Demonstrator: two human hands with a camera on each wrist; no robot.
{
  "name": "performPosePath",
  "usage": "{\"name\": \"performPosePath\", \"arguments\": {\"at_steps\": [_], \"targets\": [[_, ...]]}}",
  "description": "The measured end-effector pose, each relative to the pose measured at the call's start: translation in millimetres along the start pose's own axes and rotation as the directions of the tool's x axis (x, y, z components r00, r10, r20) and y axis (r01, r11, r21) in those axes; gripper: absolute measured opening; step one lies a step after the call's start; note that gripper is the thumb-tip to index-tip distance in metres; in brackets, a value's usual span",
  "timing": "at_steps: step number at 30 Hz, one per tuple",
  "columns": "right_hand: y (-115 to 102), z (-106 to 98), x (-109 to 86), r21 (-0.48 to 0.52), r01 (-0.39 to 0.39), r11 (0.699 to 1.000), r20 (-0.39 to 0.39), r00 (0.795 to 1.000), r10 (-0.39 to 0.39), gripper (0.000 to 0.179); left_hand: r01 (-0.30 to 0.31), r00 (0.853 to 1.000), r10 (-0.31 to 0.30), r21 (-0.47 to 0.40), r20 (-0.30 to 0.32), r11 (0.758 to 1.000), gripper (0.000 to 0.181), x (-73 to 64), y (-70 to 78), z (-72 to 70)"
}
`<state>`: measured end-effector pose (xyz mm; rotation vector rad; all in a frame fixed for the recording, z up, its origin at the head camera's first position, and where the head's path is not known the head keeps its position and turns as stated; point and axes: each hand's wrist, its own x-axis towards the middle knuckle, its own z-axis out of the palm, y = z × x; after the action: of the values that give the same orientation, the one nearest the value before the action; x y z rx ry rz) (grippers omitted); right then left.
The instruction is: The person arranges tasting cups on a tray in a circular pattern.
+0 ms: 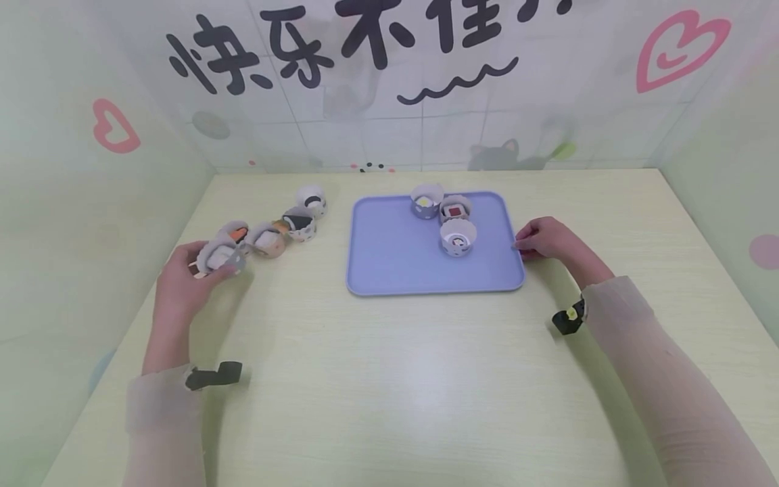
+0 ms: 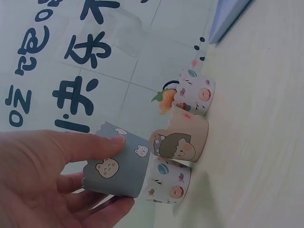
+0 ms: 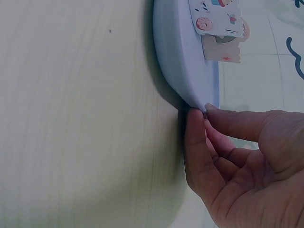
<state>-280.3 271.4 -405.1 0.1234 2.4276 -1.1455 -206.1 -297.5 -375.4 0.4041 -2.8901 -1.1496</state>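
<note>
My left hand (image 1: pixel 182 277) grips a grey paper cupcake cup (image 2: pixel 126 166) printed with bear faces, thumb on one side and fingers on the other. A whitish piece shows inside it in the head view. Right beside it are a patterned cup (image 1: pixel 236 233) with an orange-topped piece and a beige cup (image 1: pixel 268 241) with a drawn girl's face. On the right, my right hand (image 1: pixel 548 238) pinches the edge of a blue tray (image 1: pixel 389 264) between thumb and fingers. Toward the tray's back right stand a grey cup (image 1: pixel 426 206), a beige cup (image 1: pixel 448 203) and a white patterned cup (image 1: pixel 458 247), each with a small piece inside.
Behind the beige cup on the left stand another patterned cup (image 1: pixel 302 230) with a dark-topped piece and a whitish cup (image 1: pixel 312 199). A small orange item (image 2: pixel 167 102) pokes out among them. Decorated wall panels (image 1: pixel 365 135) border the pale wooden table (image 1: pixel 395 379).
</note>
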Motion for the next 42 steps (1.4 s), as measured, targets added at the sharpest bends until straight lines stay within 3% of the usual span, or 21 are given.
{"name": "performPosePath", "arguments": {"at_steps": [13,19,26,31,42], "targets": [[-0.5,0.1,-0.1,0.0,-0.002,1.0,0.003,1.0,0.002,0.026,-0.128,0.991,0.129,-0.033,0.021,0.991,0.075,-7.3,15.3,7.0],[-0.9,-0.2,-1.2,-0.013,-0.001,1.0,-0.004,1.0,0.001,0.026,-0.221,0.973,0.225,-0.071,0.052,0.973,0.071,-6.7,25.3,18.2],[-0.4,0.5,-0.9,-0.003,-0.002,1.0,0.003,1.0,0.002,0.026,-0.266,0.956,0.275,-0.09,0.101,0.96,0.067,-4.7,34.7,30.7],[0.5,0.2,-0.2,-0.006,0.0,1.0,0.008,1.0,0.0,0.026,-0.318,0.934,0.333,-0.125,0.127,0.94,0.064,-3.3,43.6,41.0],[0.8,-0.4,-0.5,0.0,0.009,1.0,0.003,1.0,-0.009,0.026,-0.31,0.914,0.338,-0.151,0.225,0.939,0.062,-0.6,67.3,67.1]]}}
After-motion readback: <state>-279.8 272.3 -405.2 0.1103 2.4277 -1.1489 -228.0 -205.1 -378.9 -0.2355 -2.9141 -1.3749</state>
